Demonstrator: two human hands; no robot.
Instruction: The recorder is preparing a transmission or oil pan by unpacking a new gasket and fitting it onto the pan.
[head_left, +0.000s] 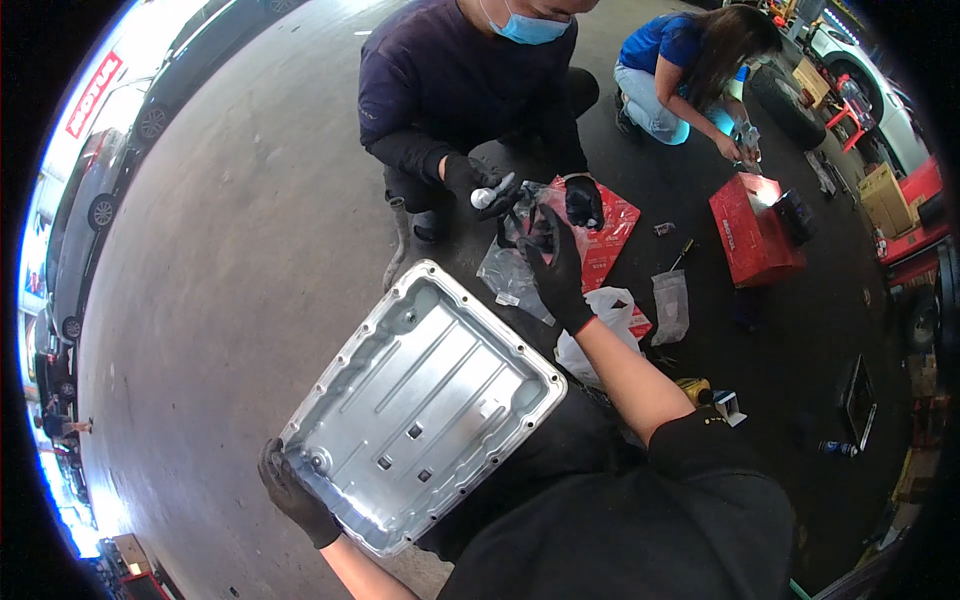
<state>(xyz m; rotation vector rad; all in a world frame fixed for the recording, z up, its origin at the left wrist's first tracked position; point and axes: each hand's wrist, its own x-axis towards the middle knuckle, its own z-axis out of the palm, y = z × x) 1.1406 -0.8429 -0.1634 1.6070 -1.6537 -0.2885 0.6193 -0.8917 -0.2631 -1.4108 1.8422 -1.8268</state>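
A silver metal oil pan [420,390] with ribs, square raised spots and bolt holes round its rim lies tilted in front of me, its hollow side up. My left hand [300,495], in a dark glove, is closed round its lower left edge. Gloved as well, my right hand [555,270] reaches past the far right rim with its fingers apart, near a co-worker's hands. The co-worker's gloved hand [468,180] holds a small tube with a round silvery end [483,198]. Dark shapes overlap between our hands, so their edges are hard to make out.
A red sheet [612,235], clear plastic bag [508,272], white bag [590,345] and screwdriver [684,250] lie on the floor ahead and right. Another person crouches by a red box [745,225]. A grey hose [398,240] lies near the first co-worker. Cars stand far left.
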